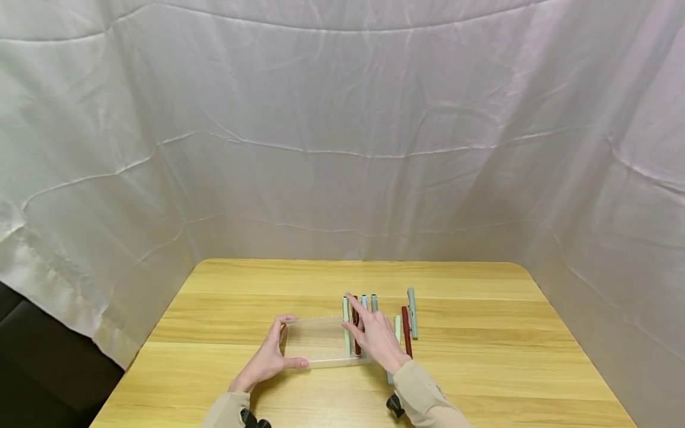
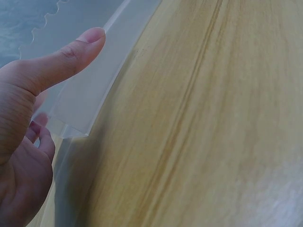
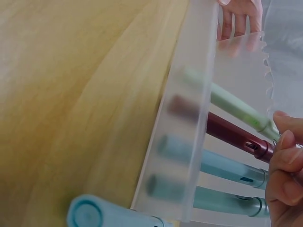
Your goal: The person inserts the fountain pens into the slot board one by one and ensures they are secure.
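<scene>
A clear plastic tray (image 1: pixel 316 340) with a scalloped edge lies on the table. My left hand (image 1: pixel 269 355) grips its left end, the thumb (image 2: pixel 71 56) over the near side wall. In the tray's right part lie a pale green pen (image 3: pixel 239 104), a dark red pen (image 3: pixel 232 132), a light blue pen (image 3: pixel 227 165) and a grey-green pen (image 3: pixel 222 201), side by side. My right hand (image 1: pixel 379 340) pinches the pale green pen near its far end. Its other fingers are curled above the neighbouring pens, partly hiding them.
Right of the tray on the wooden table (image 1: pixel 481 339) lie another pale green pen (image 1: pixel 398 328), a dark red pen (image 1: pixel 407 331) and a grey-green pen (image 1: pixel 412 313). A light blue pen (image 3: pixel 104 213) lies close to the tray's near corner. Pale curtains (image 1: pixel 342 178) surround the table.
</scene>
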Demonstrator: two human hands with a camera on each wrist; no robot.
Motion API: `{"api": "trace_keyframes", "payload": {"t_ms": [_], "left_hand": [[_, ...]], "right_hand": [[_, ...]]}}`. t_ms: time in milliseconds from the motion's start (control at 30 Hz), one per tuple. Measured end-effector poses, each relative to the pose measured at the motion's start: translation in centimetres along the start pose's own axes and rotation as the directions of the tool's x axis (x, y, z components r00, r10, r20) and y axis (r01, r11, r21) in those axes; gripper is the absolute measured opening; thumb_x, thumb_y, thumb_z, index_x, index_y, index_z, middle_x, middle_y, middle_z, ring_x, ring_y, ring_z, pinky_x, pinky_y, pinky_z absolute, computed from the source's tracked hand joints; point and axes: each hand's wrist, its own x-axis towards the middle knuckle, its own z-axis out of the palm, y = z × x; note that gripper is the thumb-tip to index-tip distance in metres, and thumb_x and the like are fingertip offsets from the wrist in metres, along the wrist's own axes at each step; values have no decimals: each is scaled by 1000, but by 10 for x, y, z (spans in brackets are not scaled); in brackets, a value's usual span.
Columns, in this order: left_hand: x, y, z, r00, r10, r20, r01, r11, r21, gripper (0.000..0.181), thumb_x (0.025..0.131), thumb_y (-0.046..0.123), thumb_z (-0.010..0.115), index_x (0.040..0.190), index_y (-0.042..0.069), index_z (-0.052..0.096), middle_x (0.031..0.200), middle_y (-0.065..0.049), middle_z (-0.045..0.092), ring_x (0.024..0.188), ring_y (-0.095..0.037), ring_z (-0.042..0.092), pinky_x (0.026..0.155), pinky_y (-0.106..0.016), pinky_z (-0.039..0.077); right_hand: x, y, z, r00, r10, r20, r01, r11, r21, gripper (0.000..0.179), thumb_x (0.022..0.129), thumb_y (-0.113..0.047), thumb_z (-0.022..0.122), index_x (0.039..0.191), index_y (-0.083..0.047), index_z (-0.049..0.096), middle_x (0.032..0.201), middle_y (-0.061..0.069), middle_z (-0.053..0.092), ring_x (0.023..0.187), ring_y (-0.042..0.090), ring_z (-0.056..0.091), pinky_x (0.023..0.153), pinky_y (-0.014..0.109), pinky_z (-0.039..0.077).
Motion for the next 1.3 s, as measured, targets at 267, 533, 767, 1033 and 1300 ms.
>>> {"api": "trace_keyframes", "payload": {"t_ms": [267,533,767,1033,1300], "left_hand": [[0,1,0,1000,-17,1,17,1000,-5,97,64,13,93,141,1,34,153,-23,34,152,-44,21,127,-51,8],[0,0,0,1000,-15,2,15,1000,-5,98,63,13,93,141,0,35,153,-23,34,151,-43,22,126,-50,9],[0,0,-1,999,-35,8,35,999,-17,99,63,13,93,142,1,34,154,-23,32,153,-43,19,128,-49,7],[0,-1,-1,1000,-15,10,15,1000,-16,98,64,14,93,141,0,34,154,-24,32,152,-44,19,127,-50,7],[0,0,0,999,-51,17,51,999,-16,100,63,16,93,142,2,33,155,-23,30,153,-42,18,127,-48,9]], "right_hand": [[-2,3,-1,1000,-13,-3,13,999,45,64,93,-22,73,150,-12,47,56,-12,53,42,-6,25,40,9,26],[-9,7,-8,996,-53,-71,63,985,158,60,93,-16,72,148,-9,49,54,-10,49,47,-8,23,43,9,28],[-14,21,-13,984,-51,-173,85,977,196,58,90,-13,75,144,-6,54,57,-2,59,50,-10,34,42,11,39],[-23,45,-22,964,-11,-266,81,964,254,55,86,-4,76,137,0,57,65,10,67,53,-7,46,44,16,50],[-31,67,-34,947,211,-243,-122,933,338,51,92,-10,72,140,-6,56,76,17,69,60,18,62,54,16,55]]}}
